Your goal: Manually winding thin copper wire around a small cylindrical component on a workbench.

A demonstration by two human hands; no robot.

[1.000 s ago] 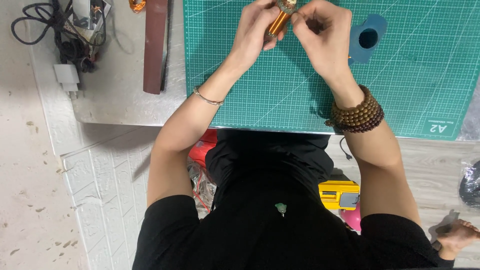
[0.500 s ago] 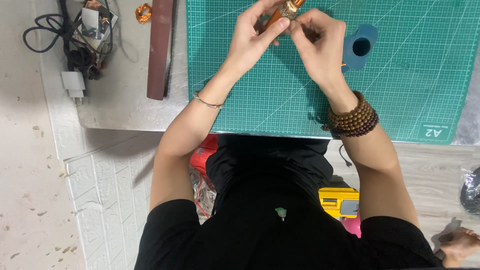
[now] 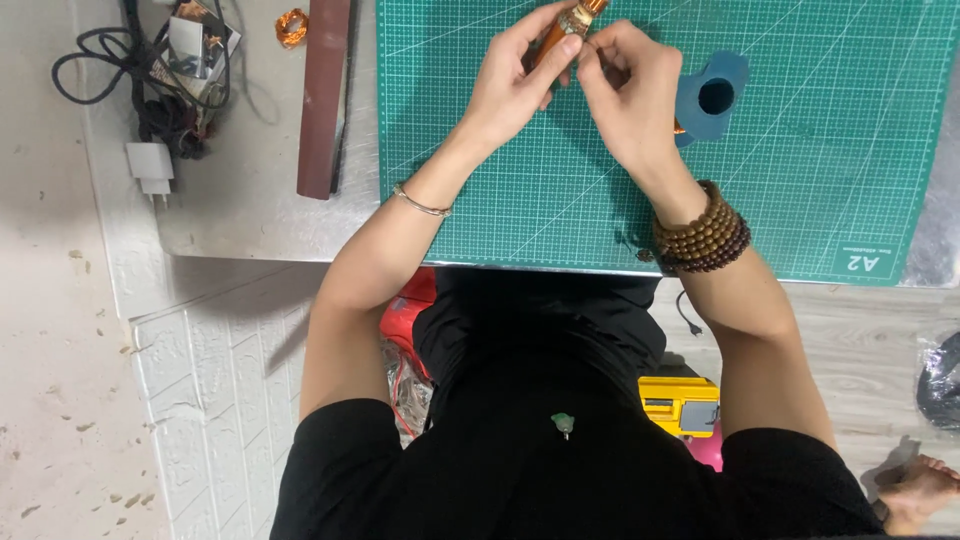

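Since half a second ago the hands and the piece between them have hardly shifted on the mat; the small shift of everything in the frame looks like head motion. The left hand [image 3: 515, 85] keeps the same hold on the orange-brown cylindrical piece [image 3: 556, 32], and the right hand [image 3: 630, 95] stays tight against its upper end.

The cylindrical piece sits above the top middle of the green cutting mat [image 3: 800, 150], lifted between both hands. Its long axis runs diagonally, the lower end towards the left palm, the upper end, with a pale wound band and a brown tip, pointing up and to the right, away from the person, and cut by the top edge of the frame.

The left grip is clamped on the piece, fingers wrapped round its body. The right grip is pinched together at the band near the tip; whether it holds the piece itself or a fine wire there cannot be told.

Just right of the right hand lies a dark blue holed part [image 3: 715, 95] on the mat. On the bare grey counter [image 3: 250, 200] to the left lie a long brown strip [image 3: 322, 95], a small copper wire coil [image 3: 291, 25] and a tangle of black cables [image 3: 150, 100] with a white plug adapter [image 3: 150, 165].
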